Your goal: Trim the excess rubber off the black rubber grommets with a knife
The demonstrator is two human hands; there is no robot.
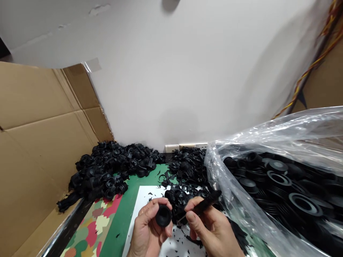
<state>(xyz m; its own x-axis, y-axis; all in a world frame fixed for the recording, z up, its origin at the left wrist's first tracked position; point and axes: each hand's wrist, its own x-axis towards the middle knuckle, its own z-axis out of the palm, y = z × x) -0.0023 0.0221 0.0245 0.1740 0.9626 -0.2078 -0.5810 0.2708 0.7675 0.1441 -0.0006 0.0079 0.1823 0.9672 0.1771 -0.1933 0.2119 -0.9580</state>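
My left hand [151, 228] is wrapped round a black rubber part [163, 215], its round opening turned up toward the camera. To the right, my right hand [211, 228] grips a black-handled tool [205, 202] between thumb and fingers. The tool's thin metal tip [181, 219] points left toward the rubber part, with a small gap between them. Beneath both hands lies a white sheet [143, 200] dotted with small black scraps.
Behind on the left is a heap of black ribbed rubber parts [107, 167]. Black scraps [189, 164] pile up behind the hands. A clear plastic bag [227, 189] at right holds more black parts [278, 178]. Cardboard [43, 142] stands left, before a wall [174, 71].
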